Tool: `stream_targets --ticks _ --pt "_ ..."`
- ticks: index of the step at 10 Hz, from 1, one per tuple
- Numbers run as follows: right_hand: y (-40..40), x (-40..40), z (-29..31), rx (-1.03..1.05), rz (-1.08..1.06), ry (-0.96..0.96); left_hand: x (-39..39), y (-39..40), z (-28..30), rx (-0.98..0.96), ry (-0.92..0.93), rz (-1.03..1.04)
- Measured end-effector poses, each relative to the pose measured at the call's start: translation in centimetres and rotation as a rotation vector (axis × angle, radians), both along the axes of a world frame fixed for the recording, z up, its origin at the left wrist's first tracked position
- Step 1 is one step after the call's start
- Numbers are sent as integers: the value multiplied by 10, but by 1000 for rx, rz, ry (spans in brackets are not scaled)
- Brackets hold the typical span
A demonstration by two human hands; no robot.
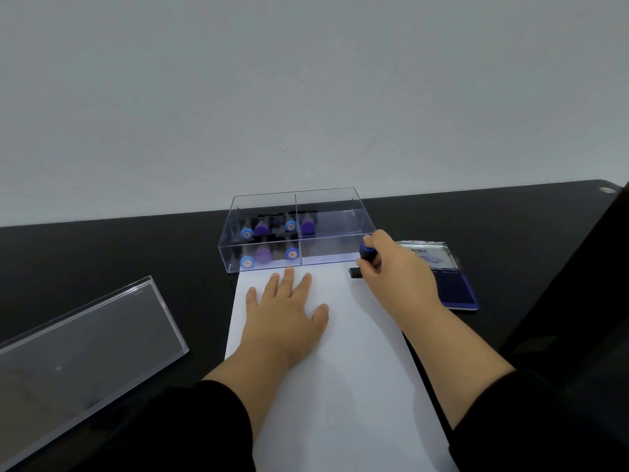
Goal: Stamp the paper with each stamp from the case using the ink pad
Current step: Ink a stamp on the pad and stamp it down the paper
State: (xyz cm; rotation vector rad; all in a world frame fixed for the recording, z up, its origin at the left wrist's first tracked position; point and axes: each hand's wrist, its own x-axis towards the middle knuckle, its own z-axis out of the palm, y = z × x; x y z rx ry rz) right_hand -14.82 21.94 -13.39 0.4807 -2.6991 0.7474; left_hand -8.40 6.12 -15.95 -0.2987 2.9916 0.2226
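- Black bench [102, 253] under a plain pale wall; paper [343, 369] looks blank so far, so barely started I'd say.
- Left hand [289, 311] lies flat and spread on the paper.
- Right hand [394, 267] is clamped on a blue stamp [366, 255], pressing at the paper's far right corner.
- Ink pad [456, 287] sits open just right of the paper.
- Case [296, 233] sits at the paper's far edge, several stamps inside; its lid [78, 352] lies off left. Nothing in the way.

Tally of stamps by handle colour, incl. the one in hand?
Light blue stamps in the case: 4
Purple stamps in the case: 3
Dark blue stamp, held by the right hand on the paper: 1
Total: 8
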Motion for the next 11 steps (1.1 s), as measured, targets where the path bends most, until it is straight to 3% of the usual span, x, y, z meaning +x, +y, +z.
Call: stream_targets --ticks 11 --pt "-6 3 -6 33 14 -3 -1 0 1 0 -7 3"
